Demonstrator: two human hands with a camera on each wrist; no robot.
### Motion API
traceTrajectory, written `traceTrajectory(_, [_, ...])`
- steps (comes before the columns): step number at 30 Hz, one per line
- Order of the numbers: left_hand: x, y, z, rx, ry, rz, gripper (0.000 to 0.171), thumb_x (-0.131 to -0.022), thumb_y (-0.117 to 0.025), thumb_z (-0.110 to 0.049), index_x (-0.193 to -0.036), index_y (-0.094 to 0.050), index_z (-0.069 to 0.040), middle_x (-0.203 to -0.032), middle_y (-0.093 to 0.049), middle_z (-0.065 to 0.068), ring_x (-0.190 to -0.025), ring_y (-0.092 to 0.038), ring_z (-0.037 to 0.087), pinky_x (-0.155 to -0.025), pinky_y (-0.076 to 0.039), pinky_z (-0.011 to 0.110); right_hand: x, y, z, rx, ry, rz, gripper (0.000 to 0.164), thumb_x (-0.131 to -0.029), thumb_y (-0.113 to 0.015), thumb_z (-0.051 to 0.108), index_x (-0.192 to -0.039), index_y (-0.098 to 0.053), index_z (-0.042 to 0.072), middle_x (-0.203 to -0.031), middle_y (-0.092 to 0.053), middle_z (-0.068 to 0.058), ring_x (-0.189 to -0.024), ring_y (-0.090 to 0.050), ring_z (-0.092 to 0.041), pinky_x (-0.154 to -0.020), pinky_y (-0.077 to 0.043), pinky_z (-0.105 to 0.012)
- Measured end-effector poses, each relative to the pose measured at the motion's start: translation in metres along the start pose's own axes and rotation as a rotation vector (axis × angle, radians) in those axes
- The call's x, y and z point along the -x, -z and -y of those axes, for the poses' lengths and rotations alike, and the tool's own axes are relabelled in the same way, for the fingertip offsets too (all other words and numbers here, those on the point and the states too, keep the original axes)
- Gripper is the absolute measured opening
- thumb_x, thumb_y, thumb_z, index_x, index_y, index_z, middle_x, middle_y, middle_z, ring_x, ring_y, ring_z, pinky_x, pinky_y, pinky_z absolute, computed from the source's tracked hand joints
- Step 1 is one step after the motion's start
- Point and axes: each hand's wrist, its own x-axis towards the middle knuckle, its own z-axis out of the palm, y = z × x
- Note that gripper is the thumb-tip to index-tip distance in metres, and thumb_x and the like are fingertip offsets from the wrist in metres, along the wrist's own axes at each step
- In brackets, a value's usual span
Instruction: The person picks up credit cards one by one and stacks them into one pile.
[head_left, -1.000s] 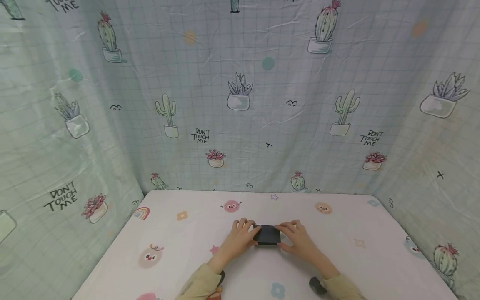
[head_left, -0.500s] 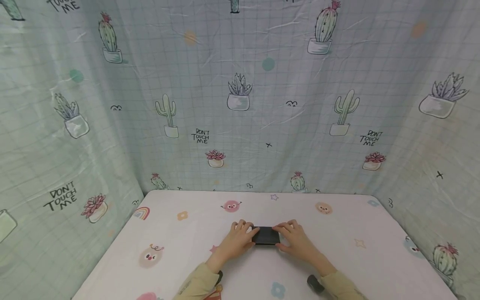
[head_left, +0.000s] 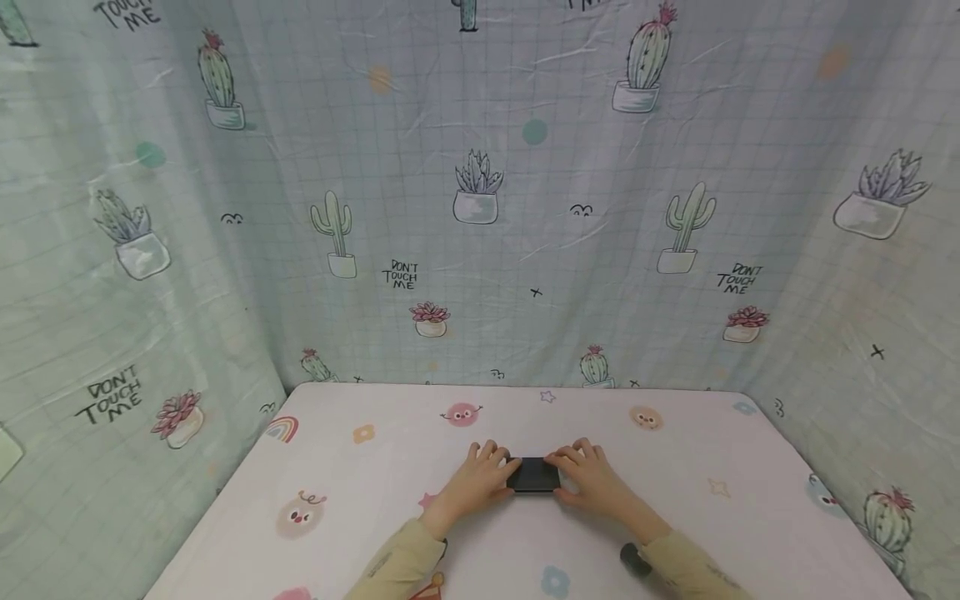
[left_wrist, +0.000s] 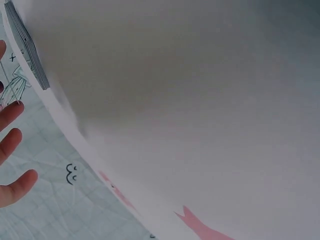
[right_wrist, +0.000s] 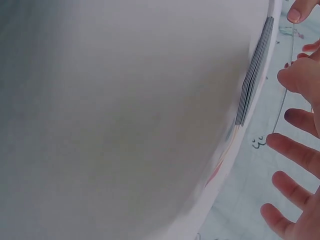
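Note:
My left hand and right hand pinch the two short ends of a dark, thin rectangular card, thumbs at its near side and fingers at its far side. In the right wrist view the card appears edge-on as a fine line between fingertips. Below it, apart from the fingers, a stack of thin grey-dark sheets lies on the white table. The same stack shows at the upper left in the left wrist view. What is printed on the sheets cannot be seen.
The white table carries printed cartoon figures. A cactus-patterned curtain encloses its back and sides. Beside the right sleeve is a small dark object. Something orange pokes out by the left sleeve.
Both hands keep their grip with only slight shifts. The card's far edge sits a little lower in view than a second ago. The head view has tilted slightly.

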Motion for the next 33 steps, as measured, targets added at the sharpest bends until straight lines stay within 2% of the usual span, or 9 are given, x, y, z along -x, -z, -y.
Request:
traceTrajectory(5, [-0.0027, -0.0024, -0.0013, 0.024, -0.001, 0.036, 0.045, -0.077, -0.063, -0.045, -0.115, -0.057, -0.022, -0.099, -0.058, -0.002, -0.093, -0.046, 0.016, -0.076, -0.039, 0.035, -0.0009, -0.0012, -0.0024, 0.004, -0.008, 0.024, 0.047, -0.068, -0.073, 0.032, -0.111, -0.058, 0.019, -0.1, -0.057, 0.006, -0.088, -0.038, -0.013, -0.073, -0.031, -0.033])
traceTrajectory(11, [-0.0034, -0.0024, -0.0007, 0.02, -0.014, 0.022, 0.043, -0.076, -0.064, -0.043, -0.113, -0.058, -0.022, -0.097, -0.058, -0.001, -0.09, -0.046, 0.016, -0.074, -0.04, 0.035, -0.0021, -0.0027, -0.0044, -0.016, -0.033, 0.096, 0.047, -0.07, -0.07, 0.033, -0.113, -0.056, 0.018, -0.101, -0.056, 0.005, -0.089, -0.037, -0.013, -0.075, -0.031, -0.034])
traceTrajectory(20, [-0.0028, -0.0034, -0.0001, -0.005, -0.026, 0.05, 0.044, -0.078, -0.061, -0.046, -0.115, -0.056, -0.023, -0.097, -0.058, -0.002, -0.09, -0.046, 0.015, -0.073, -0.038, 0.032, -0.0045, -0.0067, -0.0072, -0.009, -0.045, 0.163, 0.048, -0.072, -0.068, 0.036, -0.115, -0.055, 0.019, -0.102, -0.055, 0.006, -0.089, -0.036, -0.012, -0.075, -0.031, -0.034])
traceTrajectory(33, [-0.0044, -0.0073, -0.0003, -0.004, -0.034, 0.085, 0.046, -0.077, -0.06, -0.049, -0.115, -0.056, -0.024, -0.096, -0.058, -0.003, -0.09, -0.047, 0.014, -0.072, -0.038, 0.031, -0.0039, -0.0079, -0.0068, 0.03, 0.014, 0.146, 0.047, -0.071, -0.069, 0.033, -0.114, -0.056, 0.018, -0.102, -0.056, 0.005, -0.087, -0.036, -0.013, -0.071, -0.03, -0.032])
